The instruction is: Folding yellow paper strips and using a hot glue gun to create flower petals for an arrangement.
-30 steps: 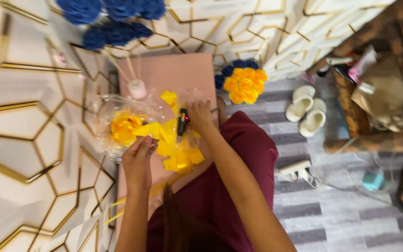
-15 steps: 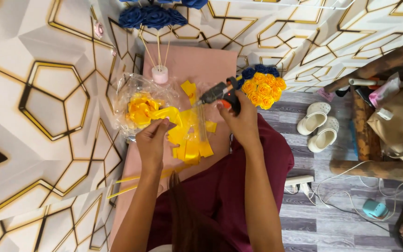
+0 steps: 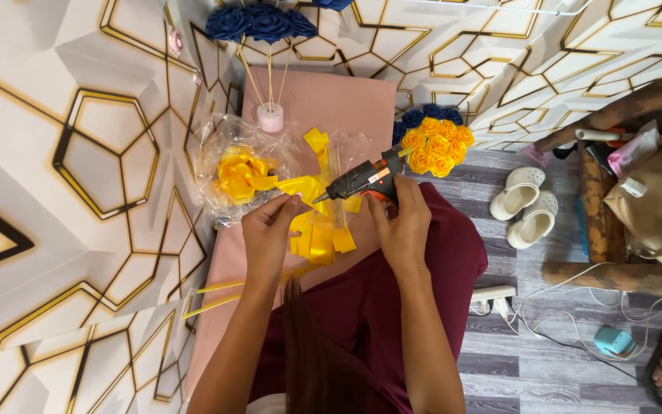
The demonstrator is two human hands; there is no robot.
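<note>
— Since half a second ago, what's different?

— Swung round and down: the glue gun (image 3: pixel 363 179) was held up near the yellow rose bouquet (image 3: pixel 438 149), and its nozzle now points left at the yellow ribbon (image 3: pixel 300 186). The left hand (image 3: pixel 270 230) has come up from the ribbon loops to meet it.

— How are the hands set?

— The right hand (image 3: pixel 401 226) is closed around the black glue gun's grip, with its orange trigger just under the fingers. The left hand pinches a strip of yellow ribbon between thumb and fingertips, right at the nozzle tip.

— And the rest of the work?

— A yellow ribbon flower (image 3: pixel 240 175) lies in crinkled clear cellophane (image 3: pixel 216 153) on the pink desk (image 3: pixel 331 103), just left of the pinched strip. More cut ribbon pieces (image 3: pixel 322 239) lie below the nozzle, between the two hands. A small pink spool (image 3: pixel 270 116) stands further up, beneath blue roses (image 3: pixel 262 23) on sticks.

— Which step is this, you'd say?

— Gluing, by my reading: the nozzle touches or nearly touches the strip; I can't tell whether glue is out yet.

— What does the next move ask for?

— Probably a small squeeze on the trigger while the left hand holds the strip steady, fingertips kept clear of the hot tip, then pressing the ribbon down before the glue sets.
</note>
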